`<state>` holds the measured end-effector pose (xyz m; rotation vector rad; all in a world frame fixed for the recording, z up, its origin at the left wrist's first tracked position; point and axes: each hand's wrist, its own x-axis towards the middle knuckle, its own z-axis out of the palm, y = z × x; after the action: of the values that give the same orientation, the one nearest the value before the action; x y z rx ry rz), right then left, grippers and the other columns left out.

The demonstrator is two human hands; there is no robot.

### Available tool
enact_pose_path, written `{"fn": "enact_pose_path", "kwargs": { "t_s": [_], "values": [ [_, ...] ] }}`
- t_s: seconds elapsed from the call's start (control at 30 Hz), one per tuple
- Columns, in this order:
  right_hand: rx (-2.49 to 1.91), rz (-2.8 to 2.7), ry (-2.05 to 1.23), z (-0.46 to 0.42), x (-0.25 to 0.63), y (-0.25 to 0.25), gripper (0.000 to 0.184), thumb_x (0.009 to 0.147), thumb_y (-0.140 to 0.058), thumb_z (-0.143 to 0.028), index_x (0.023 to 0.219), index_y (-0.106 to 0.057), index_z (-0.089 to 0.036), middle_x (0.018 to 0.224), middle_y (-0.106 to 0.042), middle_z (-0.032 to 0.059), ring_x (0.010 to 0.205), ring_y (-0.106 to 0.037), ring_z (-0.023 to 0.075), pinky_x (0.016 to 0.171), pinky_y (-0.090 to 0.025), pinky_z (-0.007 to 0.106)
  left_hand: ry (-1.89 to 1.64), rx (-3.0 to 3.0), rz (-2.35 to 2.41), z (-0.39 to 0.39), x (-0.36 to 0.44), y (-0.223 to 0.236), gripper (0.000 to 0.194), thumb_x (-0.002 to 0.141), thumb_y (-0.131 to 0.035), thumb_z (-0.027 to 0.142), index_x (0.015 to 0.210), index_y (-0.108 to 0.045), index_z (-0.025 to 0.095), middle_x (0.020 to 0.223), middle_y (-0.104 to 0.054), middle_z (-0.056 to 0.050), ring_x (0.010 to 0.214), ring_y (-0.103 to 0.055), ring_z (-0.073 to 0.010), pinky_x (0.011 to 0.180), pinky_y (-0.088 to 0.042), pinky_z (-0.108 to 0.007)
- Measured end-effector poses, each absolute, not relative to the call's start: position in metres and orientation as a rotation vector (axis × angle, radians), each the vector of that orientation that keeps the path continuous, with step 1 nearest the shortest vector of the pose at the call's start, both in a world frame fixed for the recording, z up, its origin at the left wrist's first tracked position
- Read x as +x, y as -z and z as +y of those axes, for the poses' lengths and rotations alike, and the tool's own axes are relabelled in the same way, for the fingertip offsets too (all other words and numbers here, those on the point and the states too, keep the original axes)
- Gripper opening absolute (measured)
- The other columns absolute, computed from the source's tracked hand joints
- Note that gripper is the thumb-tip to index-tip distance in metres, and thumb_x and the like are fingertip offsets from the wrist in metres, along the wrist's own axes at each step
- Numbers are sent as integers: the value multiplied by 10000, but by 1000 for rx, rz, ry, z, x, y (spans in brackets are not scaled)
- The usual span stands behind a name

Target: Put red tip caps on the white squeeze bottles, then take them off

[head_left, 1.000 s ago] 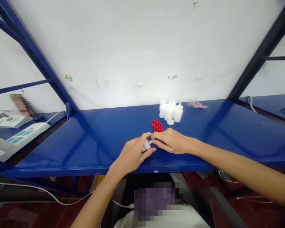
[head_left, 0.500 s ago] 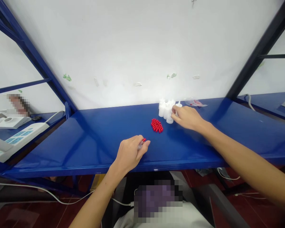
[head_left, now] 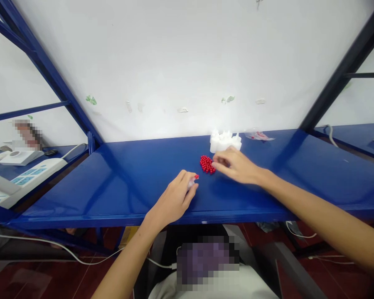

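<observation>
My left hand [head_left: 176, 195] is closed around a small whitish bottle, mostly hidden by the fingers. A red tip [head_left: 196, 177] shows at its upper end, just above my thumb. My right hand [head_left: 233, 165] hovers over the blue table at the right edge of a cluster of small red caps [head_left: 206, 163]. Its thumb and curled forefinger are apart, and nothing shows between them. Behind that hand stands a tight group of white bottles [head_left: 220, 143], several with pointed nozzles. The hand covers the group's front right part.
A clear plastic bag with red bits [head_left: 258, 135] lies by the wall, right of the bottles. The blue table [head_left: 127, 178] has metal posts at both ends. On the left are a white power strip [head_left: 34, 178] and a neighbouring table with devices.
My right hand has left the white bottles and come toward me and slightly left, beside the red caps. My left hand has risen a little with its bottle, turning the red tip rightward.
</observation>
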<state>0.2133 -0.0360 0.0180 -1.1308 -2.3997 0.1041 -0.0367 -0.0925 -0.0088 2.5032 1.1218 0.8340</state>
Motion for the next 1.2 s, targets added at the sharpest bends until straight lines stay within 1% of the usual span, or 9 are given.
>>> {"fn": "enact_pose_path", "kwargs": {
  "t_s": [0.1,0.3,0.5,0.6,0.77,0.87,0.93,1.03,1.2],
  "values": [
    [-946,-2483,-268,-48,198,-10,313,967,-447,-453,831,-569,-199,619,-536,-6,692,-471,171,706,-347,313,-749,2540,1044,-90,-36,10,292,1013,-426,384,1232,-523,217,1083,-597,-56,960,-584,-190,870,-462,-323],
    [-825,-2560,-585,-53,196,-7,250,953,-513,-427,968,-561,-183,537,-427,-83,490,-382,98,538,-293,243,-708,2538,1006,-90,-36,11,295,985,-496,417,1191,-532,209,1074,-623,-37,919,-581,-171,829,-445,-292],
    [-639,-2723,-299,-59,185,-6,307,1040,-324,-400,946,-524,-187,831,-574,20,652,-462,131,610,-332,268,-649,2557,1018,-91,-37,11,221,1005,-438,375,914,-510,187,857,-575,-3,735,-490,-139,698,-401,-265],
    [-617,-2698,-267,-60,183,-4,343,1053,-258,-364,853,-479,-194,788,-536,18,628,-425,135,605,-331,277,-670,2669,1006,-91,-37,11,151,995,-408,256,960,-536,183,866,-565,-21,781,-493,-158,730,-405,-280],
    [-752,-2589,-218,-50,199,-11,364,1045,-247,-352,802,-470,-196,771,-517,34,662,-450,156,640,-352,299,-739,2683,1032,-93,-37,10,267,978,-409,203,1213,-536,208,975,-611,-47,912,-555,-187,846,-440,-311],
    [-978,-2599,-26,-41,212,-18,328,1013,-302,-341,794,-492,-188,854,-549,73,708,-482,175,640,-343,312,-731,2628,1019,-93,-37,10,261,985,-418,235,1218,-533,209,1083,-647,-56,999,-591,-189,915,-449,-318],
    [-1188,-2601,20,-35,220,-19,278,982,-361,-344,775,-474,-196,753,-545,47,630,-464,166,598,-312,309,-715,2610,1025,-92,-37,11,258,986,-419,248,1214,-536,214,1113,-659,-56,1029,-606,-192,939,-453,-320],
    [-1395,-2616,-17,-29,228,-17,227,956,-407,-358,795,-454,-206,638,-524,13,546,-436,156,558,-278,302,-704,2604,1044,-92,-36,11,254,983,-426,262,1204,-542,221,1113,-671,-53,1024,-624,-195,932,-464,-318],
    [-1410,-2649,-149,-19,235,-7,173,954,-422,-350,877,-472,-203,719,-586,40,598,-507,172,562,-323,288,-678,2621,1064,-93,-35,9,242,983,-428,269,1189,-546,221,1099,-678,-45,990,-632,-191,907,-471,-313]
  ]
}}
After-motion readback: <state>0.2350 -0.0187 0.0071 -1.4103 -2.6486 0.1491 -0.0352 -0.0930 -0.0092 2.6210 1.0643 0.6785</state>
